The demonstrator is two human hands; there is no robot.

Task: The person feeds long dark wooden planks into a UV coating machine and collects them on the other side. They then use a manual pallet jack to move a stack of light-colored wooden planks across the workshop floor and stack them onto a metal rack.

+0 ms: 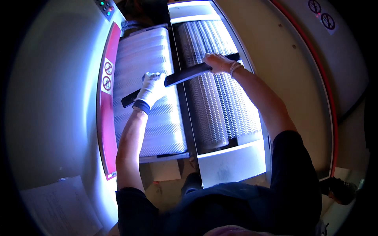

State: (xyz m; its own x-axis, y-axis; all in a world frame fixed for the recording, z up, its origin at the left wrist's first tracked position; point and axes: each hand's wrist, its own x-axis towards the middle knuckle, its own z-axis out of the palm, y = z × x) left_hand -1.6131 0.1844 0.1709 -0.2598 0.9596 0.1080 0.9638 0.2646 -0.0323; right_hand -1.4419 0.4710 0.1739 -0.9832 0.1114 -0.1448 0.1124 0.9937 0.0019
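The person leans over a big machine, holding a long black strip (185, 74) across its two rollers. The left hand (151, 89), in a white knit glove, is closed around the strip near its lower-left end, above the smooth ribbed roller (149, 102); the bare right hand (218, 63) is closed over it near the upper-right end, above the knobbly roller (220, 102). The strip's long axis slants from lower left to upper right, bridging the dark gap between the rollers, and both hands are already on it. A red panel (104, 129) along the left edge carries two round prohibition signs (107, 75); two more round stickers (321, 11) sit top right. Paper sheets (59, 204) lie lower left.
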